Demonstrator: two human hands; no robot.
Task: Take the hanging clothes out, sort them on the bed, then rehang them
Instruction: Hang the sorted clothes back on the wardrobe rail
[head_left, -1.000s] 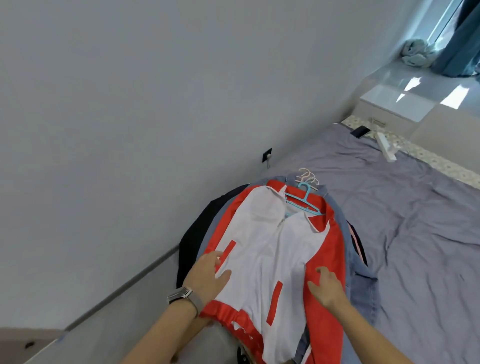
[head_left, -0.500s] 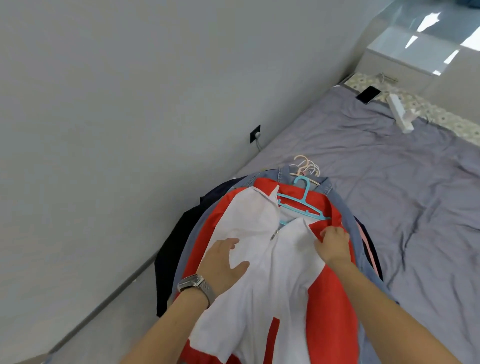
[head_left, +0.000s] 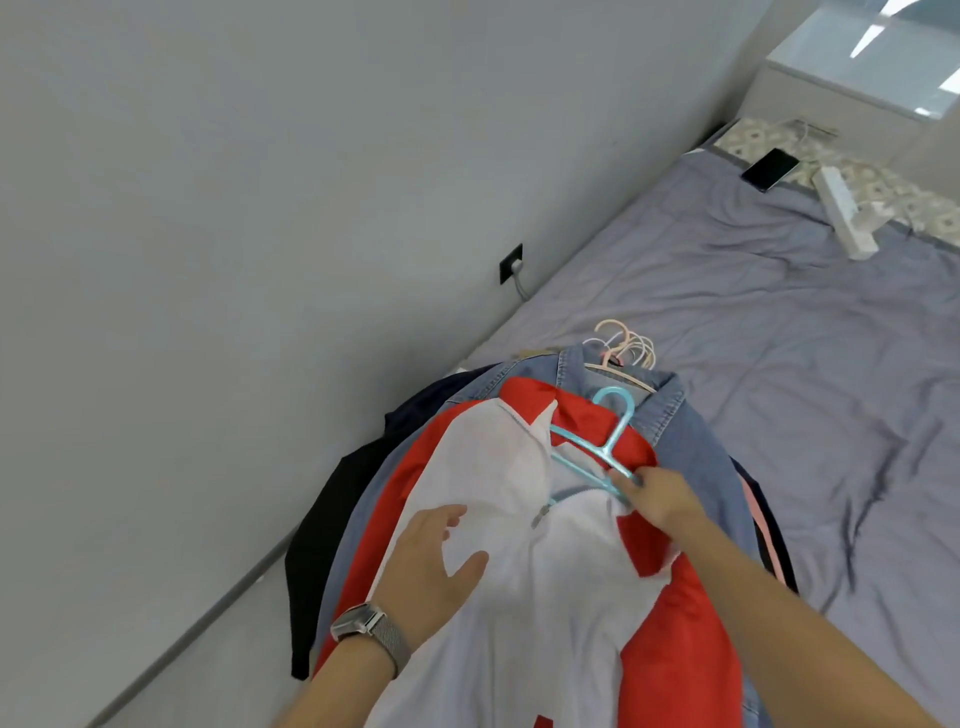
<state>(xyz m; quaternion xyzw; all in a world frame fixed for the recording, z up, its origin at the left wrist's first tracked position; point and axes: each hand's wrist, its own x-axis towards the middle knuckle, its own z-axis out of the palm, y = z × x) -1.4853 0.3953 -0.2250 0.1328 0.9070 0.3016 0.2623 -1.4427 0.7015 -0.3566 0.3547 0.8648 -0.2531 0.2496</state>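
Pinching the right arm of the blue hanger (head_left: 597, 447), the fingers (head_left: 631, 480) of the right hand (head_left: 662, 499) curl round the thin plastic where it comes out of the open collar of the red and white jacket (head_left: 545, 571). The left hand (head_left: 431, 566) lies flat on the jacket's white front with fingers spread and relaxed, holding nothing, pressing the cloth down at about eight o'clock from the right hand. The hanger's hook points toward twelve o'clock, away from the person, and its bar runs roughly from ten to four o'clock, so the right hand is plainly the nearer one for drawing it out; the pull would probably need to go up toward the hook end while the left hand keeps the jacket in place. The jacket tops a pile of clothes on the grey bed (head_left: 779, 364), above a denim jacket (head_left: 675, 415) and a dark garment (head_left: 332, 519) spreading toward nine o'clock. More pale hangers (head_left: 623, 343) fan out just past the denim collar at twelve o'clock. A phone (head_left: 770, 169) lies well apart, near the bed's far end.
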